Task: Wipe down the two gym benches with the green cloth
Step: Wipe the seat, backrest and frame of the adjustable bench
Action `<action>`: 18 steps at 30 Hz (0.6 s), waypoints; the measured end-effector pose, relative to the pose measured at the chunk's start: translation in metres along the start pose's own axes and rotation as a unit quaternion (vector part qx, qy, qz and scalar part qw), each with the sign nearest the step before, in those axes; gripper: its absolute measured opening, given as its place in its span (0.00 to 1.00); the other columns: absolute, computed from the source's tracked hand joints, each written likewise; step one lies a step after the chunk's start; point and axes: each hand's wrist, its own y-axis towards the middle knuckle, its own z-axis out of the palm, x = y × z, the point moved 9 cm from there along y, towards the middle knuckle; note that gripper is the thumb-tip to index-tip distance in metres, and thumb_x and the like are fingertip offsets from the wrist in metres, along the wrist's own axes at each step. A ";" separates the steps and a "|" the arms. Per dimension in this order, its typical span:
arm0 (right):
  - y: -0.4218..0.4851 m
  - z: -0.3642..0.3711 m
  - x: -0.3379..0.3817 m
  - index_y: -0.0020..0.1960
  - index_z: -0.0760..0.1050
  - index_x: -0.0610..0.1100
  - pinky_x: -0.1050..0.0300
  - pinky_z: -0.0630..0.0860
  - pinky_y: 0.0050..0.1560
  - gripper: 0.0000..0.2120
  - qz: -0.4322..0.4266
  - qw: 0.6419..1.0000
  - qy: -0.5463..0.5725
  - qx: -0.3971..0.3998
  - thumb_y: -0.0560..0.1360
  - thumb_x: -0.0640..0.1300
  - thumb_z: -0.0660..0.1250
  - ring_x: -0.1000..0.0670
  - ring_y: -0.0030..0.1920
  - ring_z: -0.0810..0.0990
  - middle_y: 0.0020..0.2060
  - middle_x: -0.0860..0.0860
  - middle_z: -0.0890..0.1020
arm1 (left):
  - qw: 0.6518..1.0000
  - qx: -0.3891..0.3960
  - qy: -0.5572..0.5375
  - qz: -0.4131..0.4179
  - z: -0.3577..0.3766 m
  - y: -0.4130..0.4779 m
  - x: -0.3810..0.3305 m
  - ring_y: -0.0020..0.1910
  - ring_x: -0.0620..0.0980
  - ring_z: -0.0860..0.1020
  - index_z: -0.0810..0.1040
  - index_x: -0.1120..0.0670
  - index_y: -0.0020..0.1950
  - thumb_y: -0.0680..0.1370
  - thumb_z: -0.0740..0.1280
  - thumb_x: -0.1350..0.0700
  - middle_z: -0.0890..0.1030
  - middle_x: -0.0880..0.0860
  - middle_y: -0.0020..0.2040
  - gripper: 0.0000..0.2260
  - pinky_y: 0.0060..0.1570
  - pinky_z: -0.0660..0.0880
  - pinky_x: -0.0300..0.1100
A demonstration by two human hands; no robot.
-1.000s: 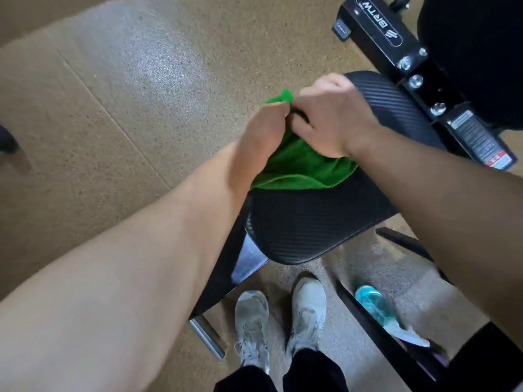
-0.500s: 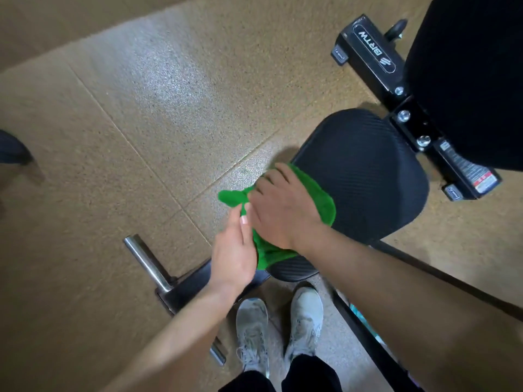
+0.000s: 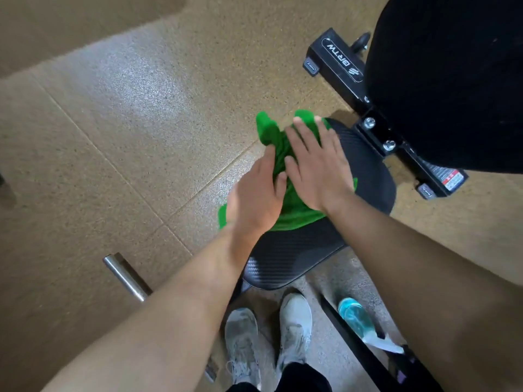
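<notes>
Even indoor light, glare patch on floor (image 3: pixel 147 89); wide-angle edge bending, hands motion-blurred.

The left hand (image 3: pixel 254 193) and right hand (image 3: pixel 317 168) are bare, as are the forearms (image 3: pixel 198 292) up to the frame's edge. The feet wear pale grey-white lace-up trainers (image 3: pixel 294 326), the left dingier, under black trouser legs (image 3: pixel 304 377).
</notes>
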 end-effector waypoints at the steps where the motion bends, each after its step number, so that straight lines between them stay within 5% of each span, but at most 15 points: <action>1: -0.020 0.005 0.007 0.81 0.49 0.47 0.43 0.47 0.79 0.30 0.005 1.000 0.022 0.008 0.82 0.58 0.43 0.41 0.80 0.47 0.81 0.50 0.51 | 1.000 0.001 0.000 0.002 -0.001 -0.017 0.006 0.63 0.56 0.76 0.54 0.50 0.79 0.82 0.55 0.46 0.71 0.52 0.72 0.26 0.54 0.75 0.51; 3: -0.061 0.015 0.023 0.81 0.48 0.47 0.43 0.48 0.79 0.31 0.008 0.998 0.058 0.020 0.82 0.59 0.44 0.42 0.80 0.47 0.81 0.50 0.48 | 1.000 -0.005 -0.011 -0.013 -0.006 -0.051 0.020 0.64 0.53 0.74 0.55 0.49 0.78 0.81 0.59 0.47 0.71 0.50 0.71 0.26 0.54 0.74 0.48; 5: -0.099 0.023 0.038 0.79 0.57 0.49 0.45 0.60 0.76 0.28 0.033 0.996 0.084 0.025 0.82 0.58 0.48 0.42 0.78 0.57 0.80 0.51 0.57 | 1.000 -0.015 0.005 -0.026 -0.008 -0.081 0.031 0.68 0.52 0.72 0.60 0.51 0.77 0.81 0.60 0.50 0.71 0.51 0.72 0.25 0.62 0.72 0.47; 7: -0.129 0.022 0.049 0.71 0.70 0.52 0.46 0.77 0.60 0.22 0.084 0.988 0.128 0.018 0.80 0.55 0.57 0.44 0.65 0.72 0.72 0.53 0.71 | 0.999 -0.011 0.047 -0.022 -0.008 -0.098 0.033 0.74 0.54 0.67 0.65 0.52 0.76 0.81 0.63 0.56 0.69 0.53 0.75 0.23 0.68 0.70 0.49; 9: -0.147 0.019 0.056 0.61 0.76 0.54 0.50 0.82 0.44 0.15 0.130 0.975 0.177 0.031 0.75 0.50 0.68 0.46 0.53 0.76 0.62 0.54 0.76 | 0.997 0.020 0.079 0.002 -0.008 -0.106 0.025 0.77 0.53 0.62 0.67 0.49 0.74 0.76 0.65 0.64 0.67 0.49 0.76 0.27 0.65 0.73 0.50; 11: -0.150 0.014 0.053 0.59 0.76 0.54 0.51 0.80 0.46 0.13 0.160 0.953 0.250 0.059 0.75 0.45 0.69 0.46 0.53 0.78 0.59 0.53 0.74 | 0.996 0.041 0.069 0.034 -0.011 -0.113 0.006 0.76 0.53 0.65 0.72 0.49 0.71 0.72 0.66 0.68 0.71 0.48 0.74 0.29 0.63 0.75 0.49; 14: -0.147 -0.021 0.021 0.59 0.76 0.54 0.53 0.74 0.56 0.11 0.225 0.898 0.373 0.055 0.77 0.48 0.64 0.49 0.56 0.78 0.56 0.54 0.77 | 0.999 0.014 -0.027 -0.034 -0.029 -0.110 -0.016 0.62 0.58 0.79 0.78 0.51 0.65 0.80 0.63 0.59 0.82 0.54 0.62 0.14 0.57 0.77 0.50; 18: -0.138 -0.127 -0.036 0.56 0.76 0.56 0.54 0.75 0.52 0.10 0.223 0.908 0.351 -0.051 0.76 0.52 0.66 0.52 0.51 0.78 0.52 0.58 0.75 | 0.984 -0.042 -0.156 -0.080 -0.069 -0.083 -0.076 0.52 0.59 0.82 0.80 0.51 0.60 0.82 0.62 0.54 0.85 0.55 0.51 0.10 0.52 0.76 0.50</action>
